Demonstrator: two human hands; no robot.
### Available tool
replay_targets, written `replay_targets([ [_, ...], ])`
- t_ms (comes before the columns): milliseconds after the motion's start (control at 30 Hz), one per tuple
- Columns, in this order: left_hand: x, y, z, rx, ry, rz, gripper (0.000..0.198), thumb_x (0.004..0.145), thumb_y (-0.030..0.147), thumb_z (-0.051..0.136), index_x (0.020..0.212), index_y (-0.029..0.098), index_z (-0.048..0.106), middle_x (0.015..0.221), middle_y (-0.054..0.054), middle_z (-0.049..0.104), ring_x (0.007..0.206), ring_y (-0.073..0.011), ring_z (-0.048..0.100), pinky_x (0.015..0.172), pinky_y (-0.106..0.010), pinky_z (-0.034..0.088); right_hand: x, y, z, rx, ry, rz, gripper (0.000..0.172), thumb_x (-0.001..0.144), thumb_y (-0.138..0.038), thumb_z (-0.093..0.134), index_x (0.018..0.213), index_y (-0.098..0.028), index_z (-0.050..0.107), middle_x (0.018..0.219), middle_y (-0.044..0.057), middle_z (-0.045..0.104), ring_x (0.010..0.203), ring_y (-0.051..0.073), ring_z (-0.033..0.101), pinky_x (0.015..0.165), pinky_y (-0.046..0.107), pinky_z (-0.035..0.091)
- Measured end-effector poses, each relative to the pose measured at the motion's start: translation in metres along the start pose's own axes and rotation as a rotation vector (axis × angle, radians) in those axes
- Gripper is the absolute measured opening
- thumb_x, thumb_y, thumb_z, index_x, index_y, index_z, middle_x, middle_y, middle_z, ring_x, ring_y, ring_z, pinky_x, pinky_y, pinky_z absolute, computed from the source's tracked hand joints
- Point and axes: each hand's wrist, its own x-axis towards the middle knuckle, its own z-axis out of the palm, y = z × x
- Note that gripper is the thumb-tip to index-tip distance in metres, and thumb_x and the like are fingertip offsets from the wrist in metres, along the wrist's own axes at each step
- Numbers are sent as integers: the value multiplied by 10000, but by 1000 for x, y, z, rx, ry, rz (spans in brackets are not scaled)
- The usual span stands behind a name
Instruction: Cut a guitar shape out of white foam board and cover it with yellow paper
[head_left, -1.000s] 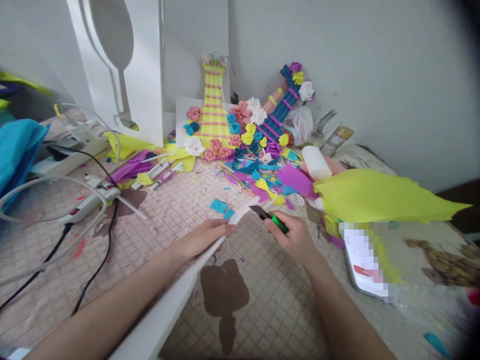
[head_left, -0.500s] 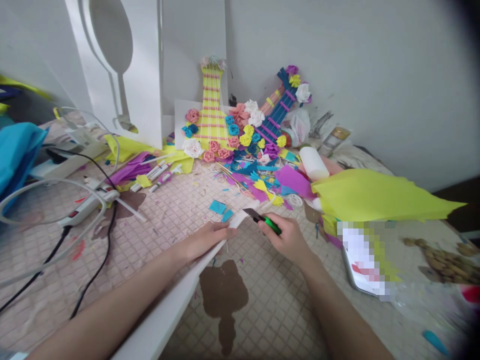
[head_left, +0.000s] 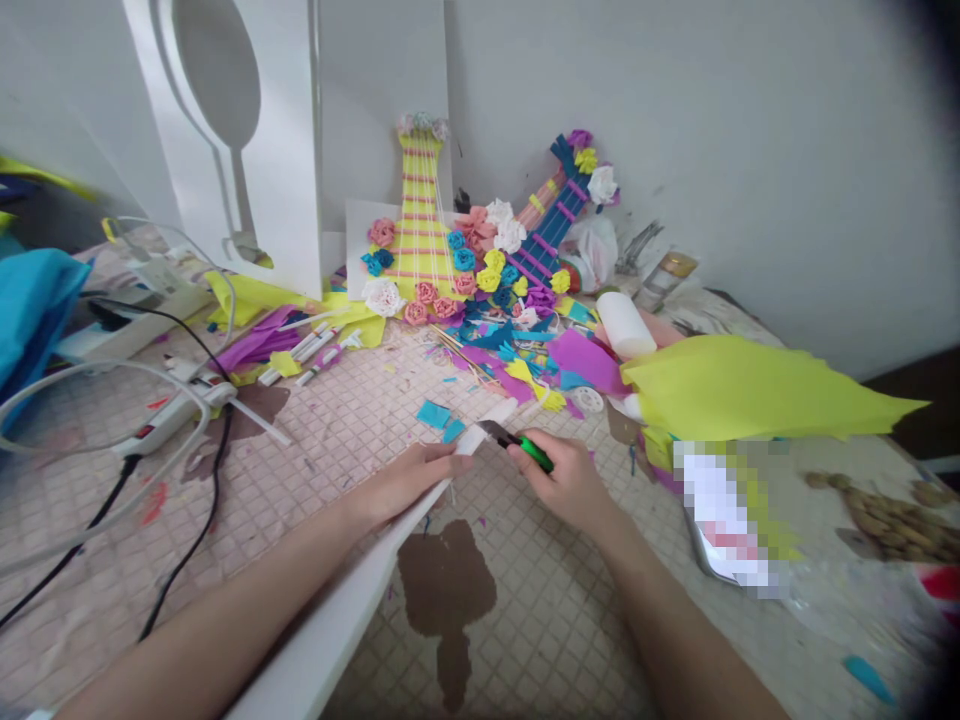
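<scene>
My right hand [head_left: 568, 480] is closed around a green and black utility knife [head_left: 534, 453]. The knife's blade touches the edge of a long white foam board [head_left: 341, 620] near its far end. That board stands tilted on its edge, running from the lower left toward the middle of the table. Gripping the board just short of the blade is my left hand [head_left: 420, 475], with the thumb along the edge and the other fingers over the face. Small blue paper scraps [head_left: 433, 414] lie just beyond the board's tip.
Paper-flowered guitar shapes, one yellow [head_left: 418, 210] and one blue [head_left: 551, 235], lean at the back. A white board with a cut-out [head_left: 289, 150] stands behind left. Cables and a power strip [head_left: 176, 415] lie left; a phone [head_left: 712, 520] and yellow paper [head_left: 750, 390] lie right.
The knife and my right hand have shifted slightly left and toward me along the board's edge. My left hand keeps its hold on the board.
</scene>
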Motion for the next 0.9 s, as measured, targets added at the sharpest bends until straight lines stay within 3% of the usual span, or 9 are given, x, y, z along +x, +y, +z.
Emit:
replay_targets([
  [133,-1,3,-2,-17,-12,-34,362,745,537,506,674,200,394,480,86,292,398,-59,251,362,-186,166,0,1,-4,15,12,25,271,879,-396,445,751,-180,546,515,-47,436,474,95,409,500,217,298],
  [233,-1,4,-3,61,8,-6,374,750,554,499,697,191,427,524,74,321,428,-67,282,388,-199,199,0,0,-5,-24,8,20,274,883,-394,436,734,-184,531,523,-41,444,481,100,419,509,223,300],
  [400,-1,6,-1,344,177,110,434,718,585,536,795,158,546,679,26,481,650,-136,447,561,-238,348,-2,-8,1,-117,46,13,263,879,-366,428,710,-184,513,551,-18,491,504,117,448,525,242,301],
  [567,-4,10,-1,409,218,132,464,722,570,531,918,156,609,803,-12,600,775,-202,525,664,-277,401,-3,-14,-1,92,-36,65,294,885,-395,436,691,-189,516,516,-32,493,485,105,461,508,227,321],
  [733,-5,9,-3,441,333,102,647,680,624,570,1112,143,576,990,-80,640,921,-282,562,757,-330,427,-4,-14,0,235,99,151,282,861,-434,471,784,-182,571,518,-35,500,478,110,471,502,229,363],
  [900,-3,6,-3,557,388,83,728,667,688,551,1127,123,552,938,-85,642,854,-275,579,695,-319,421,4,-21,8,294,139,254,304,752,-466,612,873,-188,643,674,1,637,605,141,567,579,242,430],
])
